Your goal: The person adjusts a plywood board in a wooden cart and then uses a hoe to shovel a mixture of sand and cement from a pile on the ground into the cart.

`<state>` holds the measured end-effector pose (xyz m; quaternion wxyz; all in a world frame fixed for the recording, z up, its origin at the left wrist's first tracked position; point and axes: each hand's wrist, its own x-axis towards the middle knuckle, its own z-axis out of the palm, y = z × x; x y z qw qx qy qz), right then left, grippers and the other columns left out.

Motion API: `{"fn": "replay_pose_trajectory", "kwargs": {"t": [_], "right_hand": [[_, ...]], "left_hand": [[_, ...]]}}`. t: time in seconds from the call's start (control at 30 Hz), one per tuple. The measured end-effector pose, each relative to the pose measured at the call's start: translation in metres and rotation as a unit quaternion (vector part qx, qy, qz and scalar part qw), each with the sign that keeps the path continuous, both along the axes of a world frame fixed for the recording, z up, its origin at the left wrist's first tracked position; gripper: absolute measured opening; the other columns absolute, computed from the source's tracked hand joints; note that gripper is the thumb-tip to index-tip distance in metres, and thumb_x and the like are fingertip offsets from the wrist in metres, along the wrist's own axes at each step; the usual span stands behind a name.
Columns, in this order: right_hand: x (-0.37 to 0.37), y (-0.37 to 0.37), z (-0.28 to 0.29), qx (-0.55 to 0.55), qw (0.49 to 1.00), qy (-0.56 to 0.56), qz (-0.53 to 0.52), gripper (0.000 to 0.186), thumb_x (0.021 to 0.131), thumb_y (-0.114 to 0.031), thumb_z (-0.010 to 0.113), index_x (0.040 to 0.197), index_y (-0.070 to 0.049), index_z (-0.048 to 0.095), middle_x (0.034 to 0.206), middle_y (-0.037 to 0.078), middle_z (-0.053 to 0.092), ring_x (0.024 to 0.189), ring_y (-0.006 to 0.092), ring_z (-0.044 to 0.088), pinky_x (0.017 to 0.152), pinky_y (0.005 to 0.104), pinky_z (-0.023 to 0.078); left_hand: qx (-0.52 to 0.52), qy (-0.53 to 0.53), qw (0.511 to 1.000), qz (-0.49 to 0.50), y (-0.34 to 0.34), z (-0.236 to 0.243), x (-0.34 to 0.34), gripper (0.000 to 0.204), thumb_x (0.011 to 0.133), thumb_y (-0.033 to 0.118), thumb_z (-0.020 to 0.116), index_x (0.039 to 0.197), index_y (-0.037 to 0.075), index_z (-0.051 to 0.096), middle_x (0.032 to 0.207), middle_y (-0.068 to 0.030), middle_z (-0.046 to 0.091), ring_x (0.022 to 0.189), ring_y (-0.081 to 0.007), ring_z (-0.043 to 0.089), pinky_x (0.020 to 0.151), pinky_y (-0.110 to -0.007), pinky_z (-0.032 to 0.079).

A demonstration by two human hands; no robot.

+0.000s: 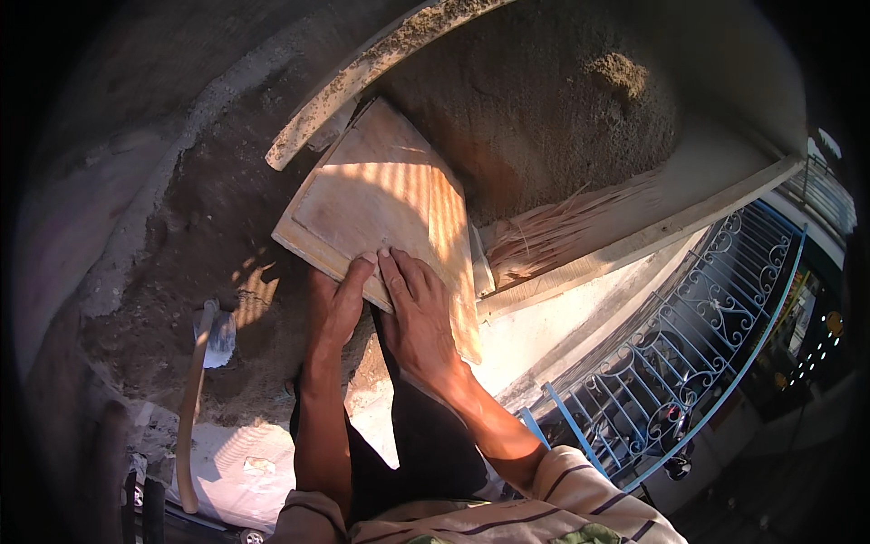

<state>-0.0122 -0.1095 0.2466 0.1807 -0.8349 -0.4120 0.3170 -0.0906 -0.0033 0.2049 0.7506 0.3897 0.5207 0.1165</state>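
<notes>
Stacked tan slabs (381,195), flat, lying askew between a curved board (381,68) and a straight plank (634,237), beside a bed of rough mortar (544,118); steady handling likely calls for even pressure along the near edge, fingertips clear of any pinch beneath. Left hand (335,304): at the near edge, thumb uppermost, grip underneath hidden; right hand (417,313): open, palm down, fingers extended forward on the top face, thumbs near each other. Outlying: wooden-handled hoe (192,399), blue railing (671,367).
</notes>
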Motion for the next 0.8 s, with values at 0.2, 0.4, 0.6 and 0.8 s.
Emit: {"fn": "replay_pose_trajectory", "kwargs": {"t": [0.2,0.4,0.6,0.8], "right_hand": [[0.005,-0.023,0.004,-0.132,0.991,-0.027,-0.025,0.073,0.079,0.001,0.059,0.146,0.003,0.029,0.138,0.025,0.043,0.129,0.0406,0.040,0.105,0.0461,0.035],[0.011,-0.052,-0.016,-0.095,0.995,-0.018,-0.021,0.066,0.079,0.003,0.053,0.142,0.005,0.034,0.134,0.030,0.047,0.125,0.0438,0.047,0.105,0.0466,0.039],[0.009,-0.049,-0.033,-0.085,0.995,-0.036,-0.032,0.062,0.079,0.006,0.050,0.140,0.005,0.039,0.130,0.028,0.053,0.121,0.0411,0.052,0.104,0.0440,0.042],[0.006,-0.060,-0.055,-0.065,0.994,-0.081,-0.019,0.062,0.077,0.004,0.053,0.138,0.005,0.040,0.131,0.026,0.051,0.121,0.0393,0.051,0.102,0.0454,0.042]], "left_hand": [[-0.005,0.022,1.000,0.004,0.016,-0.011,0.007,0.048,0.084,0.005,0.061,0.129,-0.007,0.049,0.122,-0.0147,0.058,0.111,-0.0224,0.056,0.096,-0.035,0.044],[-0.022,-0.018,0.999,0.041,0.000,-0.001,0.016,0.053,0.083,0.004,0.060,0.133,-0.007,0.044,0.128,-0.0164,0.054,0.117,-0.0251,0.053,0.101,-0.035,0.040],[-0.028,0.031,0.999,0.018,-0.008,-0.034,0.014,0.053,0.082,0.005,0.060,0.131,-0.008,0.043,0.126,-0.0165,0.053,0.114,-0.0254,0.052,0.100,-0.036,0.040],[0.013,0.018,1.000,0.013,-0.011,-0.038,0.024,0.051,0.084,0.007,0.062,0.130,-0.008,0.046,0.126,-0.0184,0.056,0.115,-0.0282,0.054,0.098,-0.036,0.042]]}}
